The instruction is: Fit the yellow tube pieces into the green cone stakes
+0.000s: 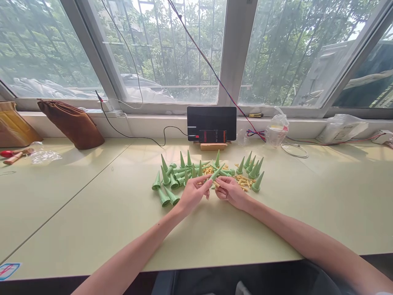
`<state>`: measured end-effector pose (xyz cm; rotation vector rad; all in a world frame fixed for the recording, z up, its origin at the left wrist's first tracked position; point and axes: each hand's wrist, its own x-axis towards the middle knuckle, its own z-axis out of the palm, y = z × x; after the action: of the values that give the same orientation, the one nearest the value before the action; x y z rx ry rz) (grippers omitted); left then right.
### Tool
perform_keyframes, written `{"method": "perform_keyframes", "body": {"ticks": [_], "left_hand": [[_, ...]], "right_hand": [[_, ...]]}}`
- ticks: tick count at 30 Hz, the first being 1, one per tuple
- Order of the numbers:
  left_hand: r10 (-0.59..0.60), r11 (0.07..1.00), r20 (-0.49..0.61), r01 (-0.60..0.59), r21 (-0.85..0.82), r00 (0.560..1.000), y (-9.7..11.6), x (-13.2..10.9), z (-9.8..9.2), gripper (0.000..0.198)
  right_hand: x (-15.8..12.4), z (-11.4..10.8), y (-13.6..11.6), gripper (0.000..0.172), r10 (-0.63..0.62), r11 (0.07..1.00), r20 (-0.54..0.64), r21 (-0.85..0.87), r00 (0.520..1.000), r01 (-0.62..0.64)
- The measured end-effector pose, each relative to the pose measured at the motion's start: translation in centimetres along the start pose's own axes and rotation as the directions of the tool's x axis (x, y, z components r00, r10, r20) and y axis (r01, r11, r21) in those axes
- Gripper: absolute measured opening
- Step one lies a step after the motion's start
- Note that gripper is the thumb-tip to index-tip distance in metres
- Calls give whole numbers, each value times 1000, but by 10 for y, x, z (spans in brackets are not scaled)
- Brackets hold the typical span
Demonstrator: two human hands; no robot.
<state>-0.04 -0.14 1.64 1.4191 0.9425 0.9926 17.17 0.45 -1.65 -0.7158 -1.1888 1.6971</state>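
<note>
My left hand (195, 191) is closed on a green plastic cone spike (217, 172), its tip pointing up and to the right. Close beside it, my right hand (231, 191) pinches a small yellow peg-like piece (216, 184) near the base of that spike. Whether the two parts touch, I cannot tell. More green spikes (174, 181) lie and stand in a cluster behind and left of my hands. A pile of small yellow pieces (243, 181) is beyond my right hand, with several upright green spikes (253, 170) around it.
A dark tablet (211, 116) with a phone (213, 136) before it leans at the window. A brown drawstring bag (73, 125) stands at the back left. Cables (256, 133), a plastic-bagged cup (276, 130) and a clear bag (342, 128) are at the back right. The table's front edge (221, 266) is below my forearms.
</note>
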Motion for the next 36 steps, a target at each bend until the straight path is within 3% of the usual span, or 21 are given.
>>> {"method": "perform_keyframes", "body": {"ticks": [4,7,9,11,13,15,17,19,21,23,26,30,33,36], "left_hand": [[4,999,5,-4,35,1000,0,1,0,50],[-16,995,-7,16,101,1000,-1,1,-2,49],[-44,988,-25,47,147,999,-3,1,-2,49],[-71,981,-38,77,176,997,-4,0,-2,50],[-81,979,-46,89,184,996,-5,0,-2,51],[-76,980,-54,85,182,996,-5,0,-1,51],[-70,982,-50,78,170,996,-5,0,-2,49],[-62,988,-31,66,138,998,-5,1,-2,48],[-40,996,-9,41,82,999,-5,1,-2,48],[-12,1000,5,12,19,1000,-5,1,-2,48],[6,1000,10,-6,-14,1000,-5,1,-2,49],[0,999,9,0,36,1000,-4,0,-2,51],[-9,998,6,8,55,1000,-5,0,-2,53],[-32,995,-11,33,92,999,-7,0,-2,54]], "right_hand": [[0,-2,3,41,-39,996,-18,-76,999,38],[-1,-2,3,37,-116,956,-29,-276,993,104],[-2,-3,2,38,-238,827,-17,-529,971,193],[-3,-4,2,39,-372,610,37,-744,927,274],[-3,-4,1,38,-453,431,105,-843,885,320],[-3,-4,1,37,-473,379,130,-863,872,334],[-3,-2,1,37,-455,449,92,-836,886,317],[-3,1,0,38,-372,633,13,-728,928,264],[-3,3,-1,40,-196,872,-47,-465,979,152],[-3,5,-1,42,-48,982,-52,-184,997,38],[-1,5,-1,42,26,1000,-35,2,999,-26],[1,4,0,42,5,1000,-54,-10,999,-6],[0,3,0,42,-51,990,-58,-131,997,43],[-1,1,-1,40,-165,900,-41,-416,985,133]]}}
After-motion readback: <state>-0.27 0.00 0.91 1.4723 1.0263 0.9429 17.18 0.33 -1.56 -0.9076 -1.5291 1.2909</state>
